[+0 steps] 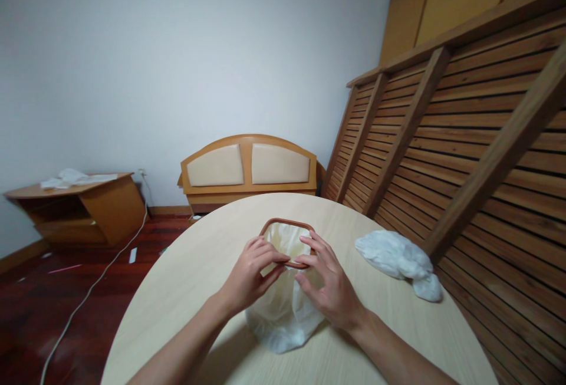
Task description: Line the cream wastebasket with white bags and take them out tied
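Observation:
A small bin with a brown rim ring [289, 220] stands on the round table, its opening facing up. A thin white plastic bag [283, 332] lines the inside and also hangs down around the outside, bunching on the tabletop. My left hand [253, 267] pinches the near left part of the rim, thumb below and fingers on top. At the right side, my right hand [329, 279] has its fingers curled over the rim and its thumb lower, against the bag. The bin's body shows only faintly through the plastic.
A crumpled white plastic bag [398, 261] lies at the right of the pale round table [198, 255]. Wooden slatted panels [442, 155] lean close on the right. A headboard [247, 161] stands behind; a low cabinet [106, 208] and a white cable [97, 279] are at left.

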Demonstrator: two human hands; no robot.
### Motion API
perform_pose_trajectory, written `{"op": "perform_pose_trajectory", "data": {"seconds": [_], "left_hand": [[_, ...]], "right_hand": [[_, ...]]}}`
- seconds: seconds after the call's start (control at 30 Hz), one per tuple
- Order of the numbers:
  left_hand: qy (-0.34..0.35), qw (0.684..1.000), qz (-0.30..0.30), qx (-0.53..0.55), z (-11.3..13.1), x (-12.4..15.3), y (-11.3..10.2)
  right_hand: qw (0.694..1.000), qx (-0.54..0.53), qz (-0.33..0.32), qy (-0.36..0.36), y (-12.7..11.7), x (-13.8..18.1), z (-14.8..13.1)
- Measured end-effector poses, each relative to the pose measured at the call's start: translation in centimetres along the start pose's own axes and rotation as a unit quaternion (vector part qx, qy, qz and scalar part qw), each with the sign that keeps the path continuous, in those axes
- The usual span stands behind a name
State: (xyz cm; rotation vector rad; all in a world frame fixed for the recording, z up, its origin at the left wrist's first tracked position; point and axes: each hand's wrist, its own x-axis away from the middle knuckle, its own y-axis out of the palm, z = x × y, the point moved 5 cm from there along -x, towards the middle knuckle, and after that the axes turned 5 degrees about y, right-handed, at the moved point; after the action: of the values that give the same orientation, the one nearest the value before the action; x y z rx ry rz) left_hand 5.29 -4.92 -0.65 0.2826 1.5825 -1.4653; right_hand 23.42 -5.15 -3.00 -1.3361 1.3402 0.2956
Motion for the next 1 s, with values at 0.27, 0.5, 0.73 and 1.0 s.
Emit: {"op": "perform_pose_trajectory", "data": {"seconds": [0.27,0.5,0.73,1.0], "left_hand": [[0.033,0.999,-0.003,-0.014,-0.5,0.3,0.1],[0.035,0.999,-0.004,-0.034,-1.3,0.8,0.2],[0.016,0.999,0.041,-0.026,-1.8,0.9,0.1],[0.036,0.997,0.054,-0.052,-0.5,0.3,0.3]], "right_hand": [[1.000,0.005,-0.014,-0.016,0.4,0.0,0.7],[0.999,0.035,-0.032,0.002,0.4,0.4,2.7],[0.998,0.057,-0.008,0.024,-0.3,0.3,3.3],[0.996,0.084,0.029,-0.002,-0.2,0.1,0.7]]}}
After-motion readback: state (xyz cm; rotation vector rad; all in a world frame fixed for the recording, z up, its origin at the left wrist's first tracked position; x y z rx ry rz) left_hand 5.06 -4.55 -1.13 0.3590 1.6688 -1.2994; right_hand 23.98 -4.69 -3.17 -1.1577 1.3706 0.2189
